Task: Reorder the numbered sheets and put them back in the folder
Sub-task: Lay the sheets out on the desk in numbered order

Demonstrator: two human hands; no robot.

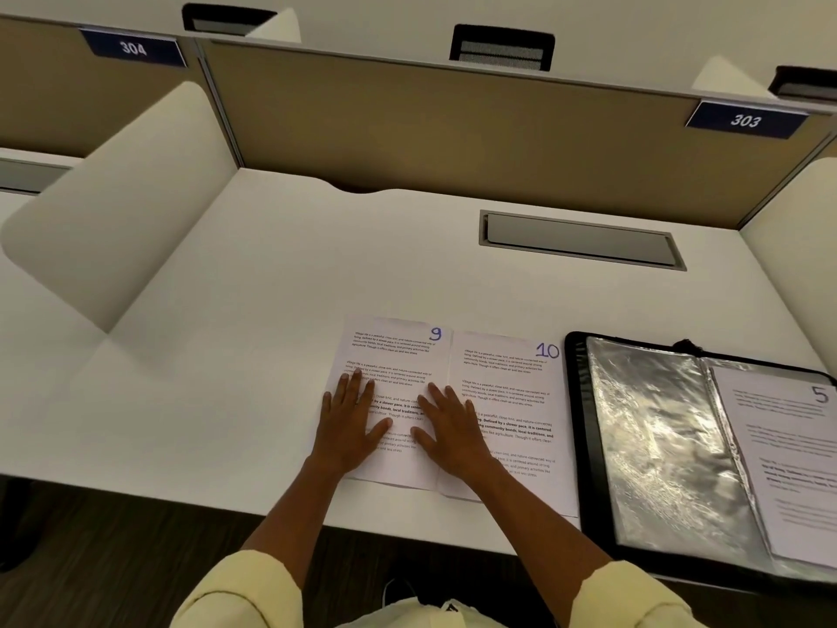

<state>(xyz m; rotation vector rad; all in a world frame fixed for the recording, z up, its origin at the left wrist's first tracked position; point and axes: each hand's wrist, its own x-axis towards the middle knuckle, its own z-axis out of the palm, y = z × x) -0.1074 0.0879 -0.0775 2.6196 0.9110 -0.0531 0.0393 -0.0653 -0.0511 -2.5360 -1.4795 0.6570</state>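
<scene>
Head view. White desk (253,337) in a study carrel, tan partition behind with number plates 304 (134,48) and 303 (745,121). A grey cable hatch (582,240) is set into the desk top, toward the back right.

Two printed sheets lie flat side by side near the front edge. The sheet marked 9 (398,351) is on the left; the sheet marked 10 (507,378) is just to its right, their inner edges meeting or slightly overlapping, cannot tell which.

Left hand (351,423) lies palm down on sheet 9, fingers straight and together, gripping nothing. Right hand (453,430) lies flat across the seam between the two sheets, fingers spread slightly, also gripping nothing. Pale yellow sleeves (244,591) at the bottom of the frame.

Folder (577,401), black-edged, lies open on the desk just right of sheet 10. Its left side shows a shiny clear plastic sleeve (656,446); its right side holds the sheet marked 5 (788,446) inside a sleeve.
</scene>
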